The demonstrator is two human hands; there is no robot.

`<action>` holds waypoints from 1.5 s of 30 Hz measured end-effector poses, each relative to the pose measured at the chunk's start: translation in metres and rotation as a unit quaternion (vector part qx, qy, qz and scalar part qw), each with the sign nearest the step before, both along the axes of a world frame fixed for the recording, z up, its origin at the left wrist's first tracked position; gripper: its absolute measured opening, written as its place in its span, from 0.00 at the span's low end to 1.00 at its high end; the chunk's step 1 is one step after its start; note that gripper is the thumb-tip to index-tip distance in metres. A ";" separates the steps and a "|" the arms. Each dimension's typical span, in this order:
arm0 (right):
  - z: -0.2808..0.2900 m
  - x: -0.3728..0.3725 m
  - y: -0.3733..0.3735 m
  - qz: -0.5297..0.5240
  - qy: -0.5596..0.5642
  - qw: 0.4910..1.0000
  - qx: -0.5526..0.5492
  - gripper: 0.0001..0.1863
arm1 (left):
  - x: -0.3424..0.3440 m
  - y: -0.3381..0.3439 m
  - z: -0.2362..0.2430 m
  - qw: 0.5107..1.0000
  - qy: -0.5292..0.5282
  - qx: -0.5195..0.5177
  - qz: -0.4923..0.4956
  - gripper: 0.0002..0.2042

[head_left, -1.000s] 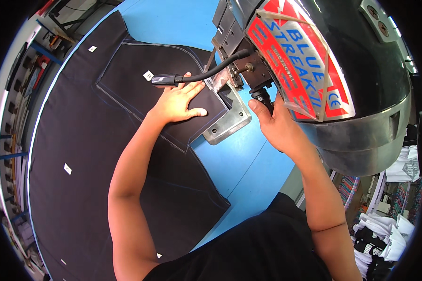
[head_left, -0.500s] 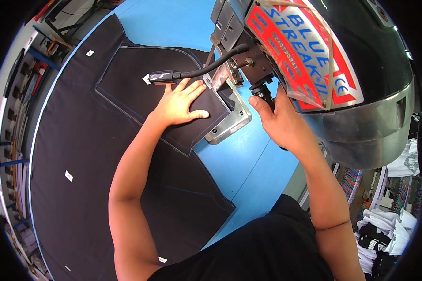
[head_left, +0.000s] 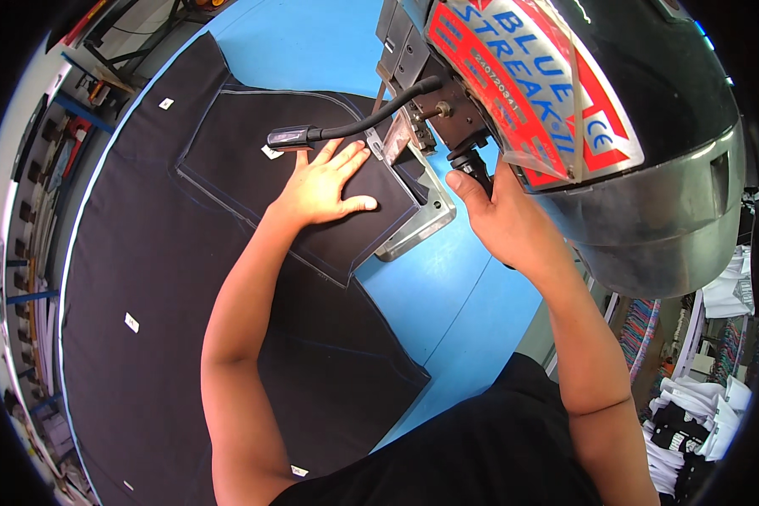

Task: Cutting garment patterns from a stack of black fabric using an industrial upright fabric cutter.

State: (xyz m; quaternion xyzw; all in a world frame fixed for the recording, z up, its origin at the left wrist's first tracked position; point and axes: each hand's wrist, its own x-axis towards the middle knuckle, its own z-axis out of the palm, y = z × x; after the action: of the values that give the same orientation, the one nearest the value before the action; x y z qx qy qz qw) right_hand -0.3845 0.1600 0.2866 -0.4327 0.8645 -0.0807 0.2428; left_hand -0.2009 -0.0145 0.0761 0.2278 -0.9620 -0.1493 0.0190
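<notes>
My left hand (head_left: pixel 319 187) lies spread on black fabric (head_left: pixel 143 253), over a chalk-outlined panel (head_left: pixel 232 143) with small white labels (head_left: pixel 131 321). My right hand (head_left: pixel 508 228) is closed on the black handle (head_left: pixel 475 169) of a large cutting machine (head_left: pixel 658 228) with a red-and-white sticker and rounded metal housing. The machine's metal base plate (head_left: pixel 417 232) sits at the panel's right edge, partly hidden by fabric. A black gooseneck lamp (head_left: pixel 356 125) arches over the fabric just above my left hand.
A light blue table (head_left: pixel 455 304) with a curved left edge carries the fabric. Racks and frames (head_left: pixel 34 304) stand beyond it at left. Beside my right arm, below table level, are folded white and black garments (head_left: pixel 683 413) and multicoloured items (head_left: pixel 637 329).
The machine's upper housing and lamp appear slightly higher in the picture, while fabric and base plate sit slightly right and lower. My hands keep their poses.
</notes>
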 end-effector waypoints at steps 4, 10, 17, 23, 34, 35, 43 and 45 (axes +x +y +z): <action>-0.006 -0.002 -0.001 0.040 0.019 0.998 -0.038 0.46 | 0.001 -0.005 -0.003 1.000 -0.004 -0.013 -0.001 0.49; -0.005 0.001 -0.009 0.024 -0.018 0.999 -0.040 0.43 | 0.000 -0.003 -0.004 1.000 -0.004 -0.025 -0.001 0.50; -0.003 0.005 -0.014 0.046 0.013 0.996 -0.069 0.39 | 0.000 -0.004 -0.003 1.000 -0.003 -0.024 -0.003 0.49; -0.002 0.005 -0.018 0.057 0.028 0.994 -0.092 0.37 | 0.000 -0.004 -0.002 1.000 0.004 -0.017 -0.001 0.49; -0.008 0.006 -0.025 0.027 0.045 0.996 -0.078 0.35 | -0.004 -0.029 -0.003 0.998 -0.018 -0.044 0.041 0.49; -0.009 0.007 -0.025 0.029 0.053 0.994 -0.092 0.35 | -0.004 -0.031 -0.004 0.998 -0.016 -0.037 0.038 0.49; -0.010 0.005 -0.030 0.033 0.042 0.993 -0.105 0.33 | -0.003 -0.030 -0.008 0.999 -0.011 -0.030 0.041 0.49; -0.010 0.004 -0.032 0.037 0.014 0.991 -0.131 0.33 | -0.003 -0.030 -0.007 0.999 -0.005 -0.022 0.039 0.49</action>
State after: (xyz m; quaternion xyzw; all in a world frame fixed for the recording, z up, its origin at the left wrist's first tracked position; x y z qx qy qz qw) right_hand -0.3801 0.1280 0.2761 -0.4938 0.8331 -0.1776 0.1747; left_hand -0.2041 -0.0449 0.0687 0.2656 -0.9555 -0.1259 0.0254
